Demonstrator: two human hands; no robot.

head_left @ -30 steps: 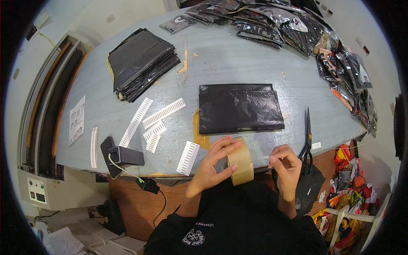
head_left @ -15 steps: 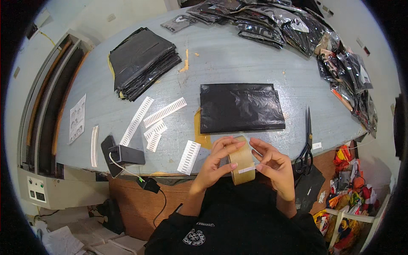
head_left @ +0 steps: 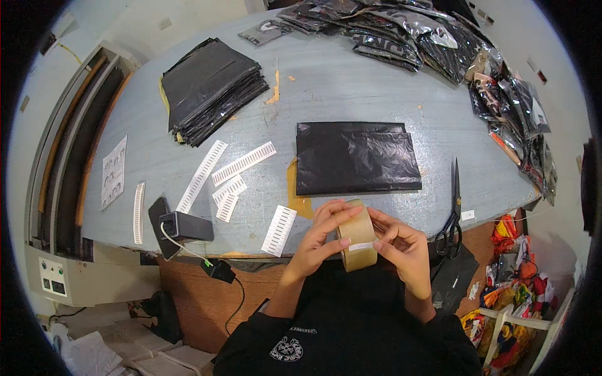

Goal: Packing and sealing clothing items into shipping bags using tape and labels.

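A wide roll of brown packing tape (head_left: 359, 227) is held up in front of my body, past the near table edge. My left hand (head_left: 313, 249) grips its left side, with the thumb on the face of the tape. A small white strip (head_left: 361, 247) lies across the tape. At the strip's right end rests the thumb of my right hand (head_left: 406, 254), whose fingers curl round the roll's right side. Just beyond the hands lies a folded black plastic bag (head_left: 357, 158), partly over a yellowish tape patch (head_left: 302, 205) on the table.
Black scissors (head_left: 453, 213) lie at the right. Sheets of small labels (head_left: 278, 232) spread leftward to a phone (head_left: 160, 229) and a black box (head_left: 188, 228) with a cable. Behind them is a stack of black bags (head_left: 213, 88); bagged garments (head_left: 439, 50) pile up at far right.
My right fingers have closed in on the roll, and the right thumb has come onto the white strip's end. The strip now lies flatter on the tape.
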